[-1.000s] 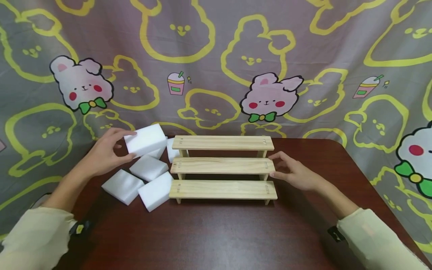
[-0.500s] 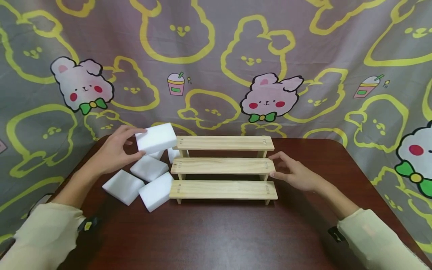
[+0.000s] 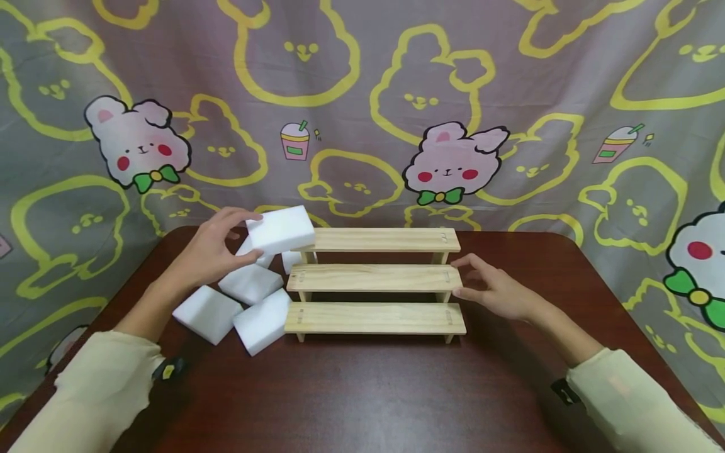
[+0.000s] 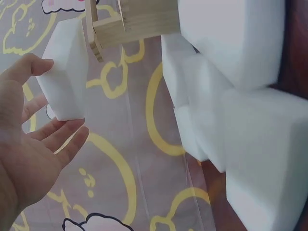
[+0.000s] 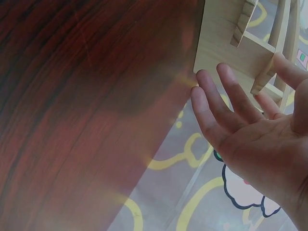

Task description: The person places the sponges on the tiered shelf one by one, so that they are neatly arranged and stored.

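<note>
Left hand: thumb and fingers clamped on the left end of a white foam block, thumb on the near side, fingers on the far. Block sticks out to the right of the grip, off the table, long axis roughly left-right, slightly skewed to the top tier of the wooden rack. Key relation: block's right end overlaps that tier's left end in the head view; left wrist view shows them just apart, though I can't tell height clearance. Tier runs on rightward, so left hand is the nearer one to this end. Below the grip: five loose foam blocks on the table. Far right of the grip: right hand, thumb and forefinger pinching the middle tier at its right end, other fingers spread free.
</note>
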Tool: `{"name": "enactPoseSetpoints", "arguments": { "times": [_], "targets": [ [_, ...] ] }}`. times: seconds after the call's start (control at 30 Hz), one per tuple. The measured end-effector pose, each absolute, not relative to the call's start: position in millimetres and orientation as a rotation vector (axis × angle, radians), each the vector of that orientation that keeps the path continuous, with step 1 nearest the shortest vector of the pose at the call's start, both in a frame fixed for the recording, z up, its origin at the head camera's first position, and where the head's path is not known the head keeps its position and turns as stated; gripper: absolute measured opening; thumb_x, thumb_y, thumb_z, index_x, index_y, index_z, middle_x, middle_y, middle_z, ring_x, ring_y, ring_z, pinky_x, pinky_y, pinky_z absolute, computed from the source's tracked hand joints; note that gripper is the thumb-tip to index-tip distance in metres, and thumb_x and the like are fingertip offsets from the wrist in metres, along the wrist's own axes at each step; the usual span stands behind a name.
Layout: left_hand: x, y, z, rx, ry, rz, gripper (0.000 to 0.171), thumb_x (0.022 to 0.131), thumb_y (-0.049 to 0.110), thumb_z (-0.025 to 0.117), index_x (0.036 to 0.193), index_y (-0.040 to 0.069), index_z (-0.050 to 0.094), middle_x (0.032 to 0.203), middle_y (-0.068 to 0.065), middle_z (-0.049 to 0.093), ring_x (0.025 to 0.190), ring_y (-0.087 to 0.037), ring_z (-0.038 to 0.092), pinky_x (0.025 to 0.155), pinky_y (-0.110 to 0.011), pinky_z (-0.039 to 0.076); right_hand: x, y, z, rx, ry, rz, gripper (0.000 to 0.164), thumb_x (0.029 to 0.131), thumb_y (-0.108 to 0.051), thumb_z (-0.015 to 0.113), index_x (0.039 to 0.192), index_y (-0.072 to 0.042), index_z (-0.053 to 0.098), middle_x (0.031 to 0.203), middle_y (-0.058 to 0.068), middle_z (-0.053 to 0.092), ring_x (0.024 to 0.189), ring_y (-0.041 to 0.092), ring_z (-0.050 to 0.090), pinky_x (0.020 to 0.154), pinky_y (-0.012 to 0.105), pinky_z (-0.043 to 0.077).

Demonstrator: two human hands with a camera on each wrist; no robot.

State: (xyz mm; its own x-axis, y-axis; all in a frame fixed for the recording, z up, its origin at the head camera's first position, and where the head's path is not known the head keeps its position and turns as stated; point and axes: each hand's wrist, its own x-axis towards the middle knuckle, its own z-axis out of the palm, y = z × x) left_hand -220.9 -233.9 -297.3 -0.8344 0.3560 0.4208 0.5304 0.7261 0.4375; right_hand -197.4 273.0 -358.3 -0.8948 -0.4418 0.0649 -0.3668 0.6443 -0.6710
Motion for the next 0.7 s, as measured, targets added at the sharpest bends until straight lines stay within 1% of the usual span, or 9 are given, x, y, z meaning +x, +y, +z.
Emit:
{"name": "enactPoseSetpoints", "arguments": {
  "times": [0.2, 0.33, 0.47, 0.6, 0.7],
  "targets": [
    [-225.2, -221.6, -299.4, -0.712, -2.598, -0.854, 0.056, 0.079, 0.003, 0.085, 0.131, -0.003, 0.062, 0.129, -0.024, 0.057, 0.106, -0.038, 0.059, 0.087, -0.055, 0.054, -195.4, 271.6, -356.5, -0.676, 2.751, -1.086, 0.044, 0.099, -0.023, 0.071, 0.135, -0.011, 0.049, 0.130, 0.017, 0.064, 0.117, 0.036, 0.064, 0.089, 0.049, 0.053],
    [-227.0, -214.2, -300.0, -0.719, -2.578, -0.869, 0.057, 0.077, 0.004, 0.086, 0.129, -0.003, 0.064, 0.128, -0.024, 0.058, 0.103, -0.039, 0.059, 0.085, -0.053, 0.054, -194.3, 270.4, -354.8, -0.681, 2.741, -1.095, 0.044, 0.099, -0.023, 0.071, 0.136, -0.010, 0.049, 0.132, 0.017, 0.063, 0.119, 0.037, 0.063, 0.091, 0.051, 0.053],
    [-228.9, -208.3, -300.3, -0.730, -2.548, -0.860, 0.058, 0.076, 0.005, 0.087, 0.129, -0.001, 0.065, 0.125, -0.022, 0.061, 0.100, -0.037, 0.061, 0.082, -0.050, 0.053, -194.2, 270.4, -354.6, -0.678, 2.736, -1.097, 0.045, 0.099, -0.023, 0.071, 0.136, -0.011, 0.049, 0.134, 0.018, 0.062, 0.120, 0.037, 0.063, 0.092, 0.052, 0.053],
    [-231.0, -202.5, -300.1, -0.741, -2.540, -0.870, 0.060, 0.076, 0.006, 0.087, 0.131, 0.000, 0.065, 0.122, -0.020, 0.063, 0.101, -0.035, 0.062, 0.083, -0.049, 0.054, -194.5, 271.3, -355.3, -0.676, 2.746, -1.080, 0.044, 0.100, -0.023, 0.071, 0.136, -0.010, 0.049, 0.136, 0.019, 0.061, 0.121, 0.039, 0.062, 0.093, 0.055, 0.053],
    [-232.2, -198.0, -299.9, -0.744, -2.549, -0.891, 0.061, 0.075, 0.006, 0.088, 0.132, 0.000, 0.065, 0.122, -0.020, 0.064, 0.103, -0.036, 0.064, 0.085, -0.049, 0.055, -194.7, 271.5, -355.6, -0.670, 2.753, -1.066, 0.044, 0.100, -0.024, 0.070, 0.136, -0.011, 0.049, 0.135, 0.018, 0.061, 0.121, 0.039, 0.062, 0.092, 0.053, 0.053]
  ]
}}
